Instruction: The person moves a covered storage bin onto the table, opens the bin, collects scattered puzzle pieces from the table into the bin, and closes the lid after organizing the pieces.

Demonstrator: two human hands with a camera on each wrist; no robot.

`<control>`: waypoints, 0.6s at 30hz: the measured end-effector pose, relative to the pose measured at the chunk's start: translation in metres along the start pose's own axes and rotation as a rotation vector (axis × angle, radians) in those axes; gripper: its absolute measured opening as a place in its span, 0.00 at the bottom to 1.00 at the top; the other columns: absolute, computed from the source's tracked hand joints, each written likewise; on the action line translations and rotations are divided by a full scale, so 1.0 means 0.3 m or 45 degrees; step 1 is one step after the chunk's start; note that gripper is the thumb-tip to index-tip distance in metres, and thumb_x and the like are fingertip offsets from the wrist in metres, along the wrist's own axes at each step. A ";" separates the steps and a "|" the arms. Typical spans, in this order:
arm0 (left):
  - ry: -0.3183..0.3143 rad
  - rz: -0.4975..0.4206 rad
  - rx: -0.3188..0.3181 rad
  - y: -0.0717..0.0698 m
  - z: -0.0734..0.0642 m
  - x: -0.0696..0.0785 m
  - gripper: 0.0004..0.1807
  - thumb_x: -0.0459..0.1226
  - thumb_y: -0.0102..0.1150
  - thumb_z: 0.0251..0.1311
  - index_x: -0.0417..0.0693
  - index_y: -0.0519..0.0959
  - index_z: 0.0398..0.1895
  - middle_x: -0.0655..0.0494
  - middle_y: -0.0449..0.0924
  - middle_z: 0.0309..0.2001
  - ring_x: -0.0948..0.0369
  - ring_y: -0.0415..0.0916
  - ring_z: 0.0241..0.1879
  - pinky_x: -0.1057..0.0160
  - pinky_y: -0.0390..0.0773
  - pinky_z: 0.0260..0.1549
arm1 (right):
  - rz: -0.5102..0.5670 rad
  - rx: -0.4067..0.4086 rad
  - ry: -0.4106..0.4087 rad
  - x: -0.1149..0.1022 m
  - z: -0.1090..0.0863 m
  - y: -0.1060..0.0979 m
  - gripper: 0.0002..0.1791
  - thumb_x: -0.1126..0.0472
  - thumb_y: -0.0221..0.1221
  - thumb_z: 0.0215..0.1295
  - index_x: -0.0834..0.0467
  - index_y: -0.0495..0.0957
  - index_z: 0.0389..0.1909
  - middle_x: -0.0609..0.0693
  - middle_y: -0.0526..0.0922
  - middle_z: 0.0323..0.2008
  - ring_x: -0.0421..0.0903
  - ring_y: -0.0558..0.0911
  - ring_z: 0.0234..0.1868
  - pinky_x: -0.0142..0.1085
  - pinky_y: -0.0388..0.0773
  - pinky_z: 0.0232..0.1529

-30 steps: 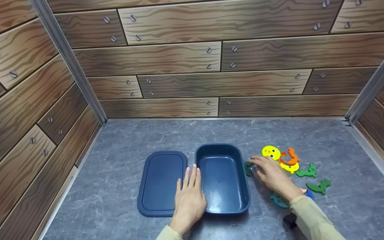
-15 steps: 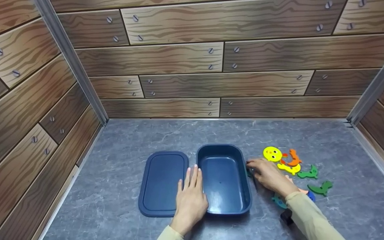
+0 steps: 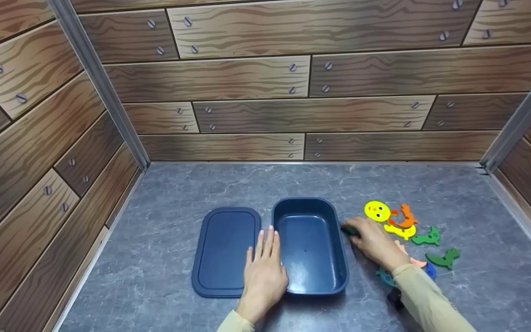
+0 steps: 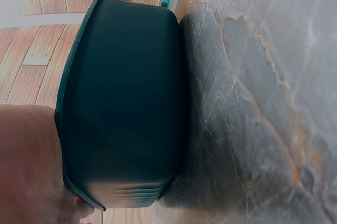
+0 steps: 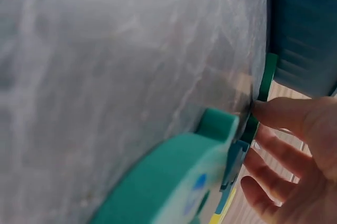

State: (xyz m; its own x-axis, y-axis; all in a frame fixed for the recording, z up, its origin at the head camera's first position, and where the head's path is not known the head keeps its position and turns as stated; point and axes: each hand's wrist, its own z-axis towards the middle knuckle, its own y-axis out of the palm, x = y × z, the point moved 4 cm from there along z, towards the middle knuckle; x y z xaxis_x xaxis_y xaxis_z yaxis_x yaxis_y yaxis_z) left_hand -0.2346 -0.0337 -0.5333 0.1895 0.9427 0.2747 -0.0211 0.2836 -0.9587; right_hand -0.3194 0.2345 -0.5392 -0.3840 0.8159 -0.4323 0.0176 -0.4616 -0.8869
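Observation:
A deep dark-blue plastic box [image 3: 309, 249] stands uncovered on the table, with nothing inside. Along its left rim rests my left hand [image 3: 264, 272], fingers straight and pointing away from me; the left wrist view shows it at the rim of the box [image 4: 126, 87]. To the right of the box, my right hand [image 3: 374, 244] pinches a dark green flat toy piece [image 3: 350, 229] low at the tabletop. In the right wrist view the thumb and fingers meet on this green piece [image 5: 268, 76], close by the box wall; the hand partly hides it.
A matching blue lid [image 3: 224, 253] lies left of the box. Right of my right hand are a yellow chick-face disc [image 3: 377, 211], an orange piece [image 3: 406, 216], a yellow piece [image 3: 401, 231], green pieces [image 3: 443, 259] and a teal piece [image 3: 385, 276]. Wood-patterned walls surround the table.
The right hand's fingers have come down and drawn together on the dark green piece, which lay between its spread fingers before. My left hand has stayed on the box rim.

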 end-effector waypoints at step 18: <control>0.008 0.001 0.029 0.002 0.000 -0.001 0.37 0.41 0.50 0.67 0.46 0.53 0.78 0.56 0.42 0.79 0.54 0.37 0.77 0.43 0.51 0.69 | -0.005 -0.054 0.279 0.033 -0.040 -0.046 0.10 0.66 0.63 0.56 0.60 0.79 0.40 0.51 0.82 0.34 0.50 0.79 0.34 0.50 0.77 0.36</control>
State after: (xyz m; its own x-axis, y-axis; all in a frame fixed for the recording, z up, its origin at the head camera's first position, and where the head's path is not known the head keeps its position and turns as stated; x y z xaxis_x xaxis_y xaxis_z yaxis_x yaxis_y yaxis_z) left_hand -0.2347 -0.0336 -0.5341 0.1956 0.9418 0.2733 -0.0435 0.2868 -0.9570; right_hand -0.3123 0.2531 -0.5333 -0.1747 0.8758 -0.4500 0.0574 -0.4472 -0.8926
